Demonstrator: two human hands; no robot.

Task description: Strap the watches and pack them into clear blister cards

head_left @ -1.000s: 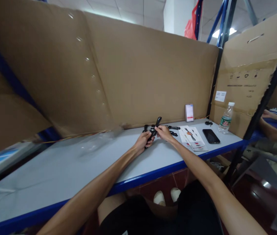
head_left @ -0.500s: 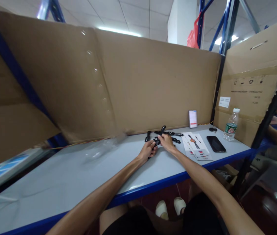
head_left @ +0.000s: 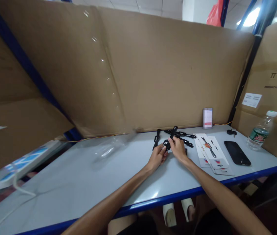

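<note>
In the head view my left hand [head_left: 157,156] and my right hand [head_left: 177,148] meet over the table. Between them they grip a black strap-like piece [head_left: 174,132], much like a watch strap, with an open frame near its middle. My left fingers close around the lower part, and my right fingers pinch it just above. One similar black strap [head_left: 156,139] lies on the tabletop left of my hands. Several more black straps [head_left: 187,135] lie loosely behind and to the right, partly hidden by my right hand.
Printed cards [head_left: 213,153] overlap right of my hands. Beyond them are a black phone [head_left: 237,152], a water bottle [head_left: 260,132] and small dark items [head_left: 231,132]. Another phone [head_left: 207,118] leans on the cardboard wall [head_left: 172,71]. Clear plastic film [head_left: 109,147] lies left on the table [head_left: 84,182].
The camera view has tilted down and come closer, so the table items appear larger and farther right. Both hands keep hold of the black strap-like piece.
</note>
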